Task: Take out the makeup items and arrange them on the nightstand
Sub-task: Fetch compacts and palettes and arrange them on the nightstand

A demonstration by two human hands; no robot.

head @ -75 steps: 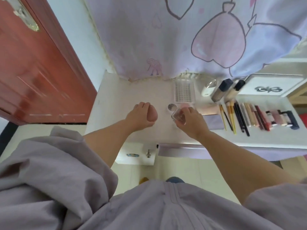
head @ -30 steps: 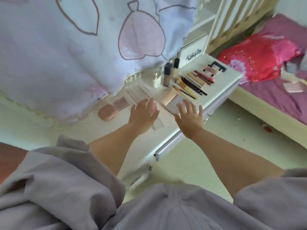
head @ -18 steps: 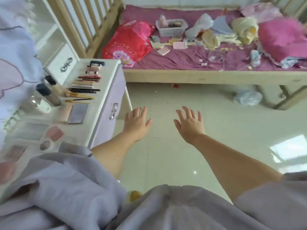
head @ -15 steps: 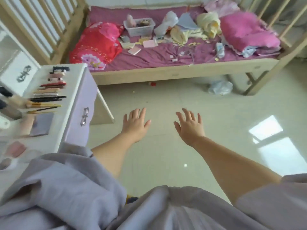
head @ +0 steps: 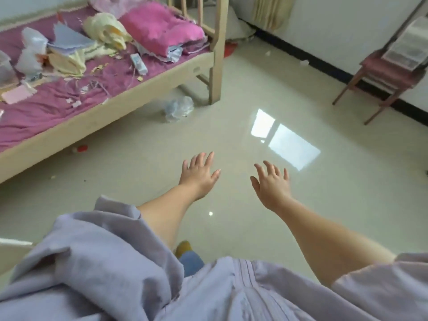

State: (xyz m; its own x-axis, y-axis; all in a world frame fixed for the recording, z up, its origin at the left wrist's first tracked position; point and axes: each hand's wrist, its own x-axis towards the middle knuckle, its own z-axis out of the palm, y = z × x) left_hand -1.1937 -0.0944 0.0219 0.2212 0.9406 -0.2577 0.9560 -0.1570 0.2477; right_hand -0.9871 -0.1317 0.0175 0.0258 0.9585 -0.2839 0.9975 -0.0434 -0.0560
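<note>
Both hands out over glossy pale floor: left hand and right hand, fingers spread and relaxed, grasping nothing. No makeup or nightstand in view. Wooden bed at left, rumpled purple sheet strewn with cloths and papers.

Left hand and right hand spread above floor.

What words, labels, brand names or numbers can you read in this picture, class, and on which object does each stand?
None can be read.
The small white and blue packet on the bed carries markings too blurred to read.
Nothing else shows any print.
</note>
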